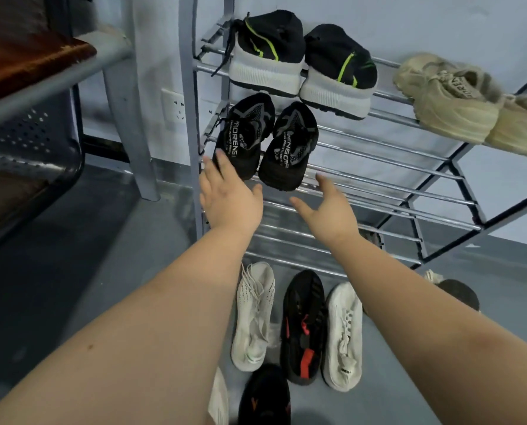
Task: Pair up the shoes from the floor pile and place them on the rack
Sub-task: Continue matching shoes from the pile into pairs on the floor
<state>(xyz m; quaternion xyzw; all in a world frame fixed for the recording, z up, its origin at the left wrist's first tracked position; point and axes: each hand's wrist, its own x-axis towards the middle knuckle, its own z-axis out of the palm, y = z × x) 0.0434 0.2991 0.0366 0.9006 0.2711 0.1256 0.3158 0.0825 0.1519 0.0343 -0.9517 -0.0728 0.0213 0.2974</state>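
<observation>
— Holding anything?
— No. Left hand (230, 197) and right hand (326, 210) are spread, empty, just below the black pair (266, 142) on the rack (378, 179).
— The pile?
— Loose shoes (305, 326) lie on the floor beneath both wrists.

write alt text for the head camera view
Two open hands, left hand and right hand, reach toward a black pair of shoes on a metal rack. More shoes lie on the floor below.

Illumination: cool, even, moderately dim indoor light is bathing the scene. Glare is glinting on the chrome rack (378, 179) bars. Wide-angle distortion is bending edges; the hands' fingertips are blurring slightly; shadows are lying soft.
</observation>
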